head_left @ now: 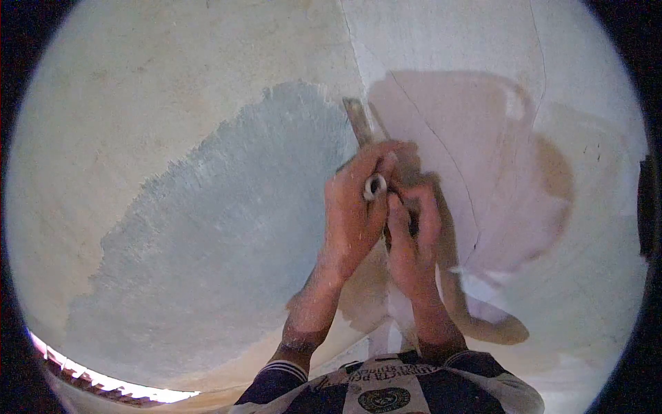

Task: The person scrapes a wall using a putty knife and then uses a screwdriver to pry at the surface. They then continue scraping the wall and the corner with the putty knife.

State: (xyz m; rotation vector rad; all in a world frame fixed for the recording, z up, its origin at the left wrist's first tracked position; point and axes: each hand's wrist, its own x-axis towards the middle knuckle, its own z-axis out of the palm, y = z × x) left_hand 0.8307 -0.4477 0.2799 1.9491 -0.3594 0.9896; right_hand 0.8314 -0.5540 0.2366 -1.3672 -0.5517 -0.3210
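Observation:
My left hand is closed around a pale, round-ended handle, whose open end faces the camera. A flat, narrow strip extends above my fingers against the wall; whether it joins the handle is hidden. Close beside it on the right, my right hand has its fingers curled near the handle, with something dark and small between them that I cannot make out. Behind both hands is the wall, with a large grey-blue patch left of my left hand.
Thin cracks run down the paler right part of the wall. Shadows of my head and arms fall there. A bright opening shows at the lower left, and a dark object stands at the right edge.

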